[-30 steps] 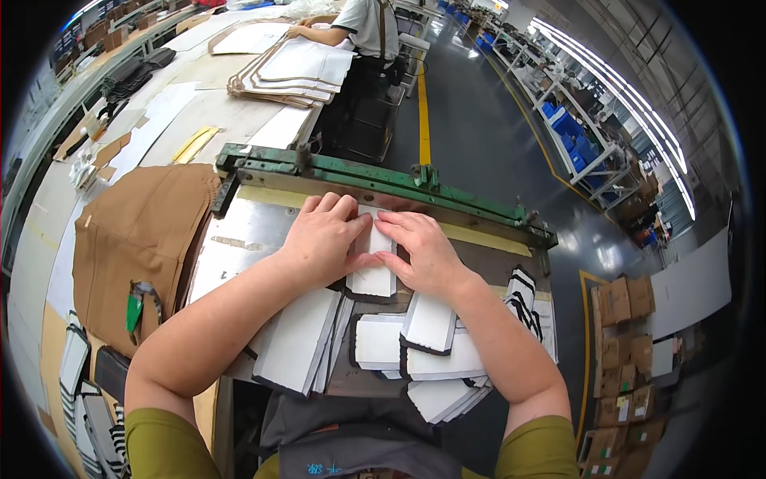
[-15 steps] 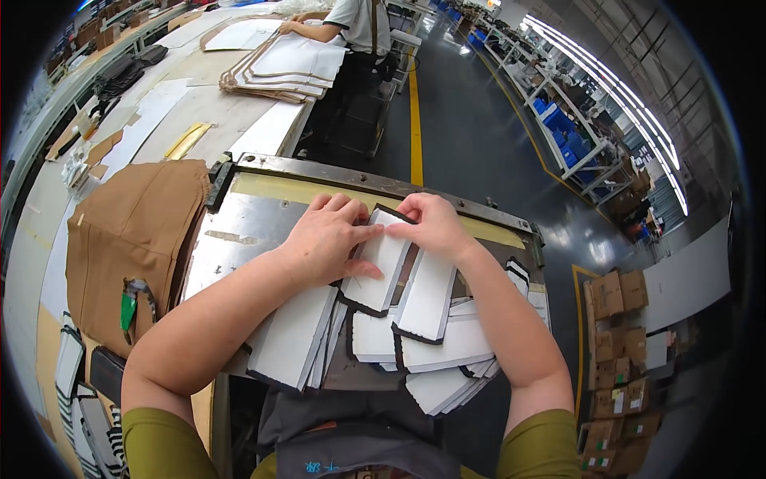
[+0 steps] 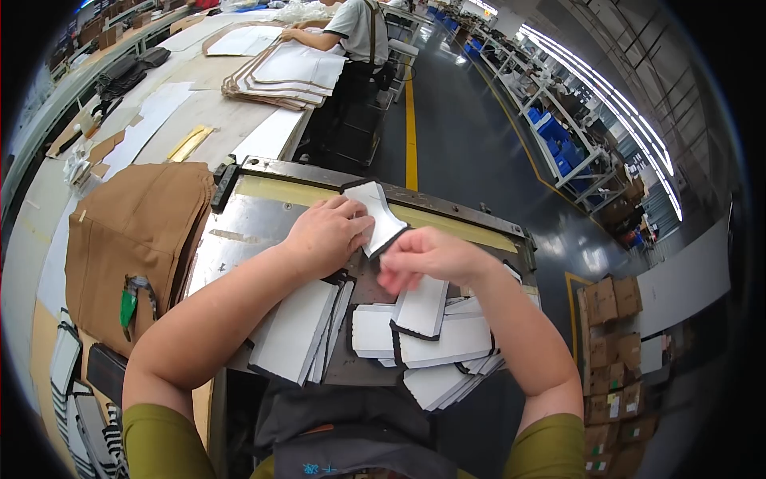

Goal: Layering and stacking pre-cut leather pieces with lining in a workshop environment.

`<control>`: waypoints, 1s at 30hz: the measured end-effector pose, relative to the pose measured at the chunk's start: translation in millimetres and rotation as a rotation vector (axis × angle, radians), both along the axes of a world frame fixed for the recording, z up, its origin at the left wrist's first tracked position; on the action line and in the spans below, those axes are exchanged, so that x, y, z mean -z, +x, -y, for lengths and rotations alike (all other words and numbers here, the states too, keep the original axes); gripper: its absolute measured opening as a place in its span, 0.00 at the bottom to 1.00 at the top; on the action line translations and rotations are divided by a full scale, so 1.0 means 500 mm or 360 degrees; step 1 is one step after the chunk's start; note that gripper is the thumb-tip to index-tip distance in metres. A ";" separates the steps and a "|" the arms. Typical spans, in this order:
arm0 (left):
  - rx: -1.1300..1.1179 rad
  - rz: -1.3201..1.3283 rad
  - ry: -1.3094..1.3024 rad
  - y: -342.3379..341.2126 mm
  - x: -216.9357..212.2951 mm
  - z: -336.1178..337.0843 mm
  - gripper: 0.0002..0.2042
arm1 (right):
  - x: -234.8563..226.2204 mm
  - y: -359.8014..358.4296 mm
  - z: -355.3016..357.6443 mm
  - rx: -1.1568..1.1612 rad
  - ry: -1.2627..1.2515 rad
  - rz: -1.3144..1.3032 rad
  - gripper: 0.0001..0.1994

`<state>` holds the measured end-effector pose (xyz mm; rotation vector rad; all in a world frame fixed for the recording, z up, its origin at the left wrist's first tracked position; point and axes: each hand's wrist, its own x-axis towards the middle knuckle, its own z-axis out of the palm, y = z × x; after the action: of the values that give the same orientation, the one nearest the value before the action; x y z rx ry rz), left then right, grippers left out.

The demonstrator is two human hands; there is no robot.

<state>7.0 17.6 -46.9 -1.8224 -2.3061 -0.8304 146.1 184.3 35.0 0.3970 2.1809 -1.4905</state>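
From the head, the left hand grips the left edge of a white, dark-edged strip, which curves just right of those fingers. The right hand curls beside the strip's lower corner (fingertips blurred; I cannot tell whether they hold it). Stacked strips lie below the left grip.

Table: two groups of panels lying along the near edge, one panel beyond.
The single panel is sitting aslant near the far-edge bar, left hand over its left side, right hand at its near corner; a stack is lying near left, an overlapping pile near right; a cloth piece is lying left; shelving is standing far right, cartons nearer right.
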 end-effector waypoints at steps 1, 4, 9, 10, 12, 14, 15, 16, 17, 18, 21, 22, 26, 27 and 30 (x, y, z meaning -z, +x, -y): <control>0.0052 0.0005 -0.0022 0.002 0.000 0.001 0.13 | -0.006 -0.004 -0.012 -0.0001 -0.0004 -0.0005 0.12; 0.0107 0.0056 -0.0064 0.002 -0.004 0.006 0.13 | 0.001 -0.031 -0.037 0.0418 0.0770 -0.0556 0.12; 0.0210 0.0138 -0.0063 -0.020 0.007 0.015 0.14 | 0.127 -0.033 -0.046 -0.0415 0.1462 -0.1376 0.18; 0.0225 0.0171 -0.0056 -0.023 0.006 0.014 0.15 | 0.140 -0.033 -0.048 -0.0397 0.1478 -0.1367 0.21; 0.0192 0.0177 -0.0111 -0.019 0.001 0.015 0.16 | 0.154 -0.029 -0.048 -0.0372 0.1496 -0.1362 0.23; 0.0162 0.0177 -0.0159 -0.015 -0.005 0.014 0.18 | 0.156 -0.025 -0.044 -0.0365 0.1517 -0.1275 0.25; 0.0050 0.0104 -0.0152 -0.006 -0.004 0.014 0.20 | 0.154 -0.023 -0.036 -0.0363 0.1510 -0.1274 0.25; -0.0062 0.0030 -0.0146 0.000 -0.002 0.013 0.22 | 0.148 -0.020 -0.024 -0.0348 0.1564 -0.1234 0.25; -0.0061 0.0032 -0.0152 0.001 0.001 0.010 0.22 | 0.147 -0.020 -0.018 -0.0334 0.1618 -0.1193 0.25; -0.0093 -0.0040 -0.0152 0.000 0.003 0.008 0.23 | 0.149 -0.023 -0.017 -0.0330 0.1616 -0.1195 0.25; -0.0146 -0.0128 -0.0168 0.001 0.005 0.000 0.25 | 0.160 -0.031 -0.023 -0.0296 0.1691 -0.1281 0.25; -0.0168 -0.0143 -0.0181 0.001 0.007 -0.002 0.25 | 0.163 -0.032 -0.027 -0.0306 0.1699 -0.1266 0.26; -0.0178 -0.0197 -0.0192 -0.003 0.007 -0.004 0.25 | 0.171 -0.033 -0.022 -0.0246 0.1756 -0.1351 0.24; -0.0185 -0.0203 -0.0205 -0.002 0.003 -0.005 0.24 | 0.160 -0.030 -0.023 -0.0242 0.1758 -0.1349 0.24; -0.0187 -0.0222 -0.0192 -0.002 0.004 -0.005 0.24 | 0.131 -0.021 -0.026 -0.0214 0.1482 -0.1341 0.20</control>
<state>6.2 20.0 -49.0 -1.7089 -2.3929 -0.5410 135.8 197.1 -30.3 -0.1588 3.4137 -0.4696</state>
